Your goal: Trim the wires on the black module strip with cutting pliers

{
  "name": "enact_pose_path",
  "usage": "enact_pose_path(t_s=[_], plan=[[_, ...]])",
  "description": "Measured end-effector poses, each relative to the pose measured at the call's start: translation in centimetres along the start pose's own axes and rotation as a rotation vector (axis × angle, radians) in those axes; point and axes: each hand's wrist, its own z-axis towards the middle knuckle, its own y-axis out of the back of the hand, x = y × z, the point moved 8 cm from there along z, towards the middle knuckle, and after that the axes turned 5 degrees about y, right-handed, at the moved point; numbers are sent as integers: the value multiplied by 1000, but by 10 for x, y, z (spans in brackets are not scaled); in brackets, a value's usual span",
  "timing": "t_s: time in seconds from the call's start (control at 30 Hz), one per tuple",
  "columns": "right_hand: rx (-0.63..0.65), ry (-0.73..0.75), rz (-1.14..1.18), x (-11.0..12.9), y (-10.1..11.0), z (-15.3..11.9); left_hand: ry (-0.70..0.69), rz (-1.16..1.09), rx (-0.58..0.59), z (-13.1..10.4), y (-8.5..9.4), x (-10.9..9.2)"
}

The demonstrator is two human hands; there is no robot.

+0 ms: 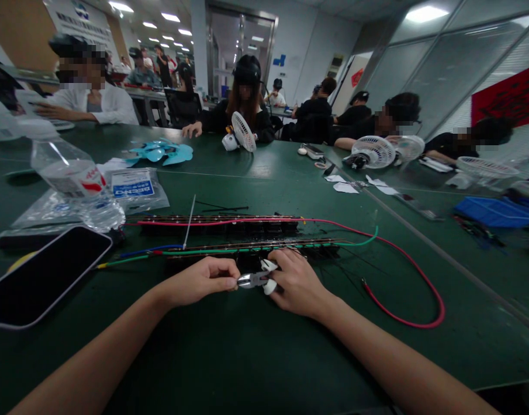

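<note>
My right hand is closed around the white handles of a pair of cutting pliers, jaws pointing left. My left hand is pinched right at the tip of the jaws; whatever lies between its fingertips is too small to make out. Just beyond both hands runs a dark strip with a green wire along it. Behind that lies a second dark strip, with a red cable that curls round to the right. A pale cable tie sticks up from the nearer strip.
On the left are a phone, a water bottle and a plastic bag. Blue fan blades and a white fan stand farther back. Several people sit around the green table. A blue tray is at right.
</note>
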Motion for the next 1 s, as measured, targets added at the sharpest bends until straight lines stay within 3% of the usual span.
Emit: enact_pose_path(t_s=[0.3, 1.0], plan=[[-23, 28, -11, 5, 3, 5, -86, 69, 2, 0, 1, -2], [-31, 63, -24, 9, 2, 6, -97, 69, 42, 0, 1, 1]])
